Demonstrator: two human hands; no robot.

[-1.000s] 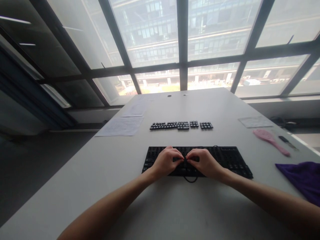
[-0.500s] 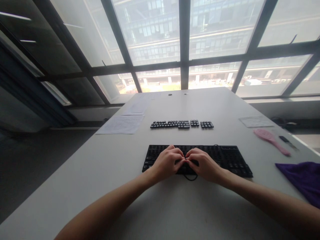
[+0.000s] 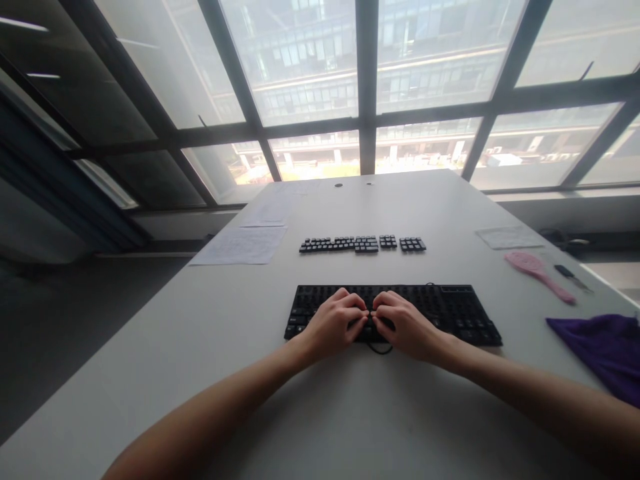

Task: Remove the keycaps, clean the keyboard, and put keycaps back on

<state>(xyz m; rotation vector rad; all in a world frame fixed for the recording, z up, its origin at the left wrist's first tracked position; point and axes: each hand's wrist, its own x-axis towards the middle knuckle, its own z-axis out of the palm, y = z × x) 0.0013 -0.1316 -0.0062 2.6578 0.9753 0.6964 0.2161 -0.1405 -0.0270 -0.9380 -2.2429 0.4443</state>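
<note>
A black keyboard (image 3: 450, 310) lies on the white table (image 3: 320, 413) in front of me. Both hands rest on its middle with fingers curled and fingertips meeting. My left hand (image 3: 333, 325) and my right hand (image 3: 406, 327) pinch at the same spot. What they hold is hidden by the fingers. A thin black loop (image 3: 381, 350) pokes out below the hands at the keyboard's near edge. Farther back, loose black keycaps (image 3: 363, 244) lie in neat rows.
Paper sheets (image 3: 240, 245) lie at the left rear and another sheet (image 3: 507, 237) at the right. A pink brush (image 3: 537, 272), a small dark tool (image 3: 570, 275) and a purple cloth (image 3: 603, 350) lie at the right edge. Large windows stand beyond the table's far end.
The fingertips of both hands have drawn slightly closer together over the keyboard's middle. The view has shifted a little; nothing else moved.
</note>
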